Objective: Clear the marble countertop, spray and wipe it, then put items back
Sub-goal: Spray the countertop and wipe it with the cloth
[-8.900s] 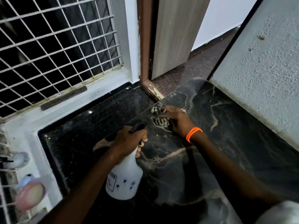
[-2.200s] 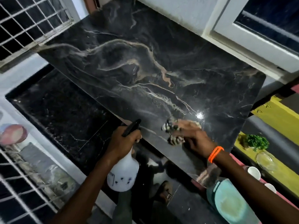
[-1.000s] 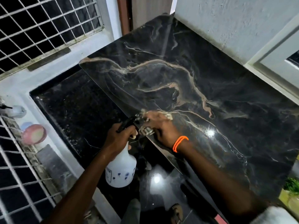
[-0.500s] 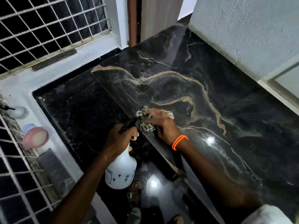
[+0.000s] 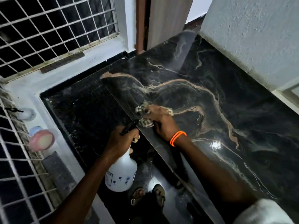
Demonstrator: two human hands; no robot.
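A person's right hand [image 5: 161, 122] pressed a crumpled cloth [image 5: 144, 116] against the dark marble countertop [image 5: 226, 97], fingers curled over it, at the slab's front edge, apparently mid-wipe. The left hand [image 5: 122, 143] gripped the neck of a white spray bottle [image 5: 121, 173], fingers wrapped round it, just off that edge beside the cloth, its nozzle toward the slab, seemingly kept ready for another spray. The slab's visible part carried nothing else.
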